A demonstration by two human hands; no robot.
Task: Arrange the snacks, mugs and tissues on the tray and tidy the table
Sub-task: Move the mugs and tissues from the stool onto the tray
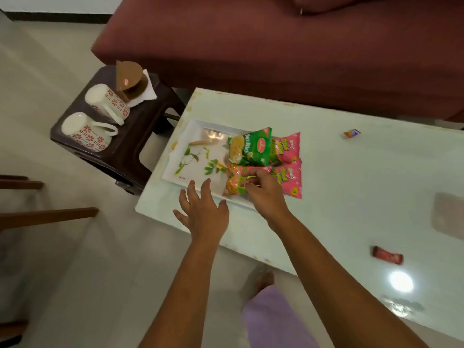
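A white tray (183, 136) with a leaf print lies at the left end of the pale table (351, 184). On its right part lie a green snack packet (253, 146), an orange-pink snack packet (233, 182) and two pink packets (288, 146). My right hand (263, 194) pinches the orange-pink packet at its near edge. My left hand (203, 212) hovers open over the tray's near rim, fingers spread. Two white mugs with red flowers (108, 101) (85, 131) and a brown tissue holder (130, 79) with white tissues stand on a dark stool to the left.
A small red-orange wrapper (351, 133) lies at the table's far side and a red snack bar (387, 255) near its front edge. A maroon sofa (276, 46) runs behind the table. Wooden chair parts (47, 214) stick in from the left. The dark stool (120, 149) touches the table's left end.
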